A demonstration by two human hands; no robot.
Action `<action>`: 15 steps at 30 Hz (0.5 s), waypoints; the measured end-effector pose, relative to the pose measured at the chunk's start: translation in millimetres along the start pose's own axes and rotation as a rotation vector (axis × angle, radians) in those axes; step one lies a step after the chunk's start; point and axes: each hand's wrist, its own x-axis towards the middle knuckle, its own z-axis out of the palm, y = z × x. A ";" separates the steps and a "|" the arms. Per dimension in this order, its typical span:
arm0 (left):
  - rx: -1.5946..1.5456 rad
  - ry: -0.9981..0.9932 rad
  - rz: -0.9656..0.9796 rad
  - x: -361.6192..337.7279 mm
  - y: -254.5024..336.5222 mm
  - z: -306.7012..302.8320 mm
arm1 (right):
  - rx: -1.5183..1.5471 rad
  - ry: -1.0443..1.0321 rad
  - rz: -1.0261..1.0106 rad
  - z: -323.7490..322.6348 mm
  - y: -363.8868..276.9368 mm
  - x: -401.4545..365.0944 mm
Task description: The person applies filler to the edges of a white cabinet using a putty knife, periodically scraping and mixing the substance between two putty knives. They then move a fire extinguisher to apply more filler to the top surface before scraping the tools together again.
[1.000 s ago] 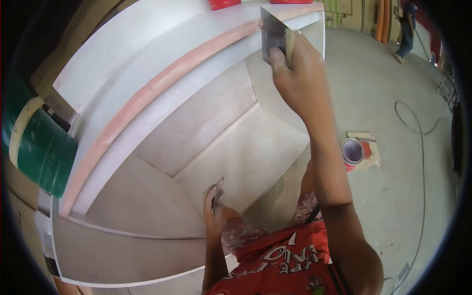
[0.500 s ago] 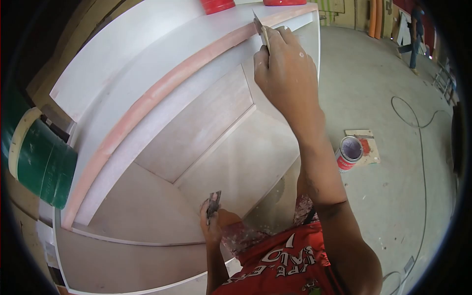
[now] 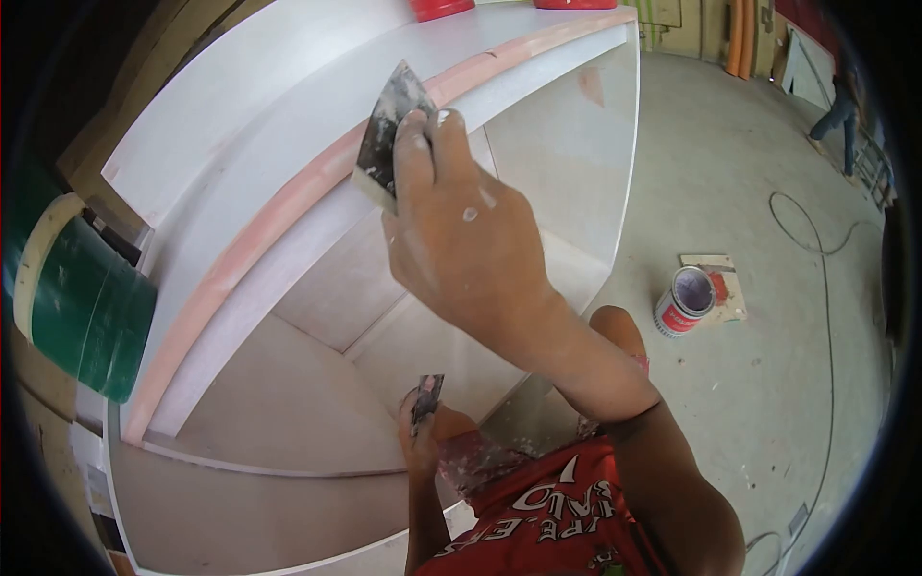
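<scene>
My right hand (image 3: 466,226) grips a wide metal putty knife (image 3: 392,130) smeared with dark and pale filler. Its blade points up and overlaps the pink strip (image 3: 279,206) along the curved edge of a white cabinet (image 3: 230,144); whether blade and strip touch, I cannot tell. Lower down, near my body, my left hand (image 3: 419,432) holds a smaller scraper (image 3: 426,398) with pinkish filler on it. A short dark mark shows on the strip's upper right part.
A green bucket (image 3: 91,298) stands at the left and red containers (image 3: 574,4) at the top edge. On the floor are an open paint can (image 3: 685,301), a stained board (image 3: 725,288) and a cable (image 3: 828,365). Another person (image 3: 842,120) is at the far right.
My right hand has moved left and down from the strip's upper right part, and the knife's flat face now shows. The person in the background has shifted right.
</scene>
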 end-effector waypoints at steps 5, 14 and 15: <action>-0.120 0.016 -0.064 -2.5 -2.3 -4.2 | -0.046 0.012 -0.126 6.8 -27.7 -10.0; -0.063 0.143 -0.174 -17.8 12.4 -1.1 | 0.034 -0.052 -0.277 6.7 -75.3 -16.1; -0.064 0.159 -0.173 -18.8 -1.3 -7.0 | 0.048 -0.055 -0.284 8.3 -78.9 -17.3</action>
